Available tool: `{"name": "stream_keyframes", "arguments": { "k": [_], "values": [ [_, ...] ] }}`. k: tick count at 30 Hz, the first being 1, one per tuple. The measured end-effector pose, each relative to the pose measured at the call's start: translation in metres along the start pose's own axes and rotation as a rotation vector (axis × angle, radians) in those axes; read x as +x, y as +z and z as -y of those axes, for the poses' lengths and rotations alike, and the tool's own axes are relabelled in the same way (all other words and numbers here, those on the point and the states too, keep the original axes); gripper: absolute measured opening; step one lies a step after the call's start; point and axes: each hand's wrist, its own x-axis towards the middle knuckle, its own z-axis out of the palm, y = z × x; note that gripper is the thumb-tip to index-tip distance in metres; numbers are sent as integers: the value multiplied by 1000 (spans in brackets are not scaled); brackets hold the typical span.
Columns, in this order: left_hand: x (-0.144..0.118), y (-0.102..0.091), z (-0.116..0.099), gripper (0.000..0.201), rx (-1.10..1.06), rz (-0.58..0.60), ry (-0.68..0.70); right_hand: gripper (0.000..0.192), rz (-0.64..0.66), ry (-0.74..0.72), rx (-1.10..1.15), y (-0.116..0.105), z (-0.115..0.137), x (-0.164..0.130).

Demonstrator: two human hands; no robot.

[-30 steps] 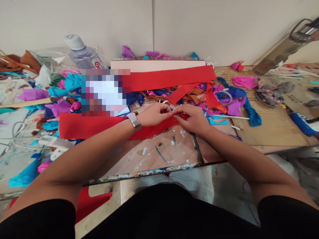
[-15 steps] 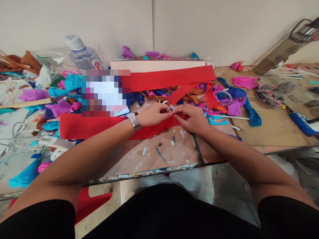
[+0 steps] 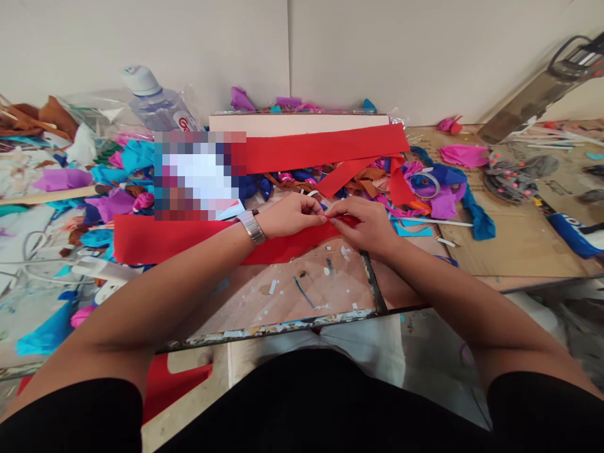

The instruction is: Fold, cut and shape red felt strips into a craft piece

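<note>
A long strip of red fabric [image 3: 155, 239] lies along the table, its right end gathered between my two hands. My left hand [image 3: 295, 216], with a metal watch at the wrist, pinches the strip's edge between thumb and forefinger. Close against it, my right hand [image 3: 363, 223] grips the same end, fingers bent and tips nearly touching the left ones. What the fingertips do to the cloth is too small to make out. Just beyond the hands lie more red strips [image 3: 325, 148] over a heap of coloured scraps.
A plastic bottle [image 3: 160, 100] stands at the back left, near a blurred-out bright patch. Cardboard [image 3: 486, 251] covers the right side, holding a pincushion-like bundle [image 3: 514, 179], a tape roll [image 3: 427, 185] and a blue container [image 3: 573, 233]. A dark cylinder [image 3: 533, 94] leans at the back right.
</note>
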Motion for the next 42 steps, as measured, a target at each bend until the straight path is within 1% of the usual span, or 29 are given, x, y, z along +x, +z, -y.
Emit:
{"name": "stream_keyframes", "arguments": {
  "k": [3, 6, 10, 14, 17, 19, 22, 25, 29, 34, 39, 42],
  "values": [
    [0, -1, -1, 36, -3, -14, -15, 11, -3, 8, 3, -2, 1, 0],
    [0, -4, -2, 32, -4, -14, -17, 12, -10, -8, 18, -3, 2, 1],
    [1, -8, 1, 27, 10, 16, -42, 12, -20, -51, 54, -6, 1, 1],
    [1, -11, 1, 29, 76, 75, -57, 10, -35, -84, 70, -6, -2, 1],
    [0, -13, -2, 31, 95, 80, -56, 9, -52, -108, 67, -6, -4, 1],
    [-1, -15, -5, 30, 84, 61, -72, 9, -58, -105, 69, -6, -5, 1],
    [-2, -16, -8, 30, 62, 16, -93, 9, -91, -53, 68, -5, -7, 1],
    [-3, -17, -11, 33, 41, -29, -85, 9, -127, -3, 68, -4, -8, 2],
    [-4, -17, -14, 36, 42, -59, -73, 11, -154, 36, 73, -5, -8, 2],
    [-2, -19, -13, 23, 106, -138, 8, 10, -215, 74, 60, -6, -7, 2],
    [-1, -19, -10, 15, 200, -230, -17, 8, -277, 106, 37, -6, -8, 3],
    [0, -19, -9, 16, 237, -288, -46, 7, -306, 74, 24, -7, -9, 3]
  ]
}}
